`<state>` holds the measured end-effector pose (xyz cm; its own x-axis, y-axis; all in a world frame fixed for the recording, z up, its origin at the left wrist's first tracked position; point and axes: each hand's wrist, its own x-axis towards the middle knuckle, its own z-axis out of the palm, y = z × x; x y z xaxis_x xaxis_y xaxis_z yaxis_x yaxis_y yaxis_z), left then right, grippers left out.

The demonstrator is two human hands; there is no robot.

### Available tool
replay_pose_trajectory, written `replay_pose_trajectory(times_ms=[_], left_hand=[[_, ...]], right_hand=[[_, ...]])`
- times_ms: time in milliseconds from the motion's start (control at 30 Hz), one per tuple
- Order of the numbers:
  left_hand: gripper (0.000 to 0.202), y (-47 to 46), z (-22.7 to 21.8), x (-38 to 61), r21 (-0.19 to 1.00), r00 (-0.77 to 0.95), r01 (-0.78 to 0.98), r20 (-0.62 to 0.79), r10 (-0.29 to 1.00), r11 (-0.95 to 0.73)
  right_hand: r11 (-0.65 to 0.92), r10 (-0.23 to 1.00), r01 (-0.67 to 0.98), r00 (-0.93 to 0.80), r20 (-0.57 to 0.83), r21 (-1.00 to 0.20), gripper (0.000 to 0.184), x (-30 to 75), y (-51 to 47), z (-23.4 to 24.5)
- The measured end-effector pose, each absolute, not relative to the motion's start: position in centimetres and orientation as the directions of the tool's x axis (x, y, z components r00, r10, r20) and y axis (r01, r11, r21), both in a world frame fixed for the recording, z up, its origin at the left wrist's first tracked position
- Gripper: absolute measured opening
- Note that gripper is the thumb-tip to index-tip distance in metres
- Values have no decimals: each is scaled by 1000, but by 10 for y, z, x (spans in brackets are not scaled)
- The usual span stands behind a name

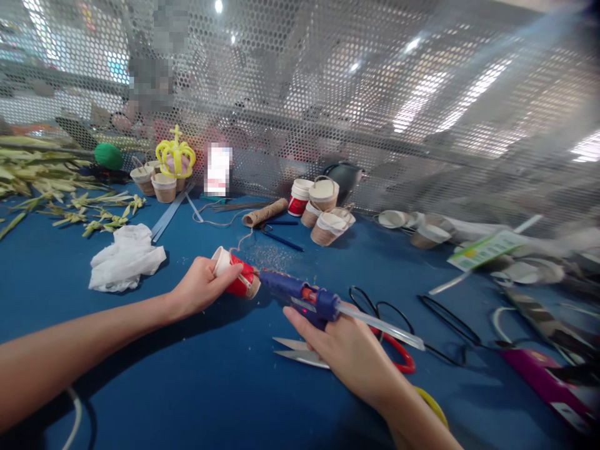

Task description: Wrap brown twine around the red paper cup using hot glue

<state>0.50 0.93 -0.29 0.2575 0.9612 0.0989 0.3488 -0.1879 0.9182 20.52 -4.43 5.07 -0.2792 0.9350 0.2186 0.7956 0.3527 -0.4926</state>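
Observation:
My left hand (204,282) is closed around a red and white paper cup (241,282) tilted on its side, its white mouth toward the upper left. Twine is wound about the cup's base, and a loose strand (244,237) runs from it toward the back. In my right hand (344,347) is a blue hot glue gun (293,289), with a clear glue stick (384,326) jutting from its rear. The gun's nozzle points left, right at the cup's base; whether it touches cannot be made out. Scissors (300,353) with red handles lie partly under my right hand.
Behind the cup lies a twine-wrapped tube (265,213) beside dark blue pens (284,240). Several small twine-wrapped cup baskets (328,226) stand farther back. A crumpled white tissue (126,257) lies left. Black cable (450,322) and a purple power strip (544,381) occupy the right.

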Motion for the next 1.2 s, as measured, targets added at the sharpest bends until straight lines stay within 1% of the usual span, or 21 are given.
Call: replay_pose_trajectory(times_ms=[100,167,267,367,500,633,833,1200], left_hand=[[44,9,-4,5,904,246,378,110,963,-200],[43,10,-4,5,906,247,378,102,964,-193],[42,11,-4,4,915,260,359,89,961,-182],[44,11,-5,4,925,253,347,68,965,-156],[43,13,-6,5,949,247,303,13,969,-89],[44,15,-7,6,950,209,311,-31,978,-36],[42,15,-6,5,956,210,289,-23,977,-40],[40,15,-4,8,978,200,209,-64,978,21]], right_hand=[[332,943,784,-266,199,-524,20,205,-45,51],[341,940,782,-269,211,-521,19,205,-45,53],[369,929,797,-296,223,-478,18,205,-45,55],[372,928,819,-313,201,-437,19,206,-45,53],[367,929,836,-310,201,-408,21,207,-47,46],[349,936,856,-295,194,-381,21,208,-48,43],[362,931,847,-314,184,-390,21,208,-47,46],[377,926,843,-335,174,-383,19,206,-49,49]])
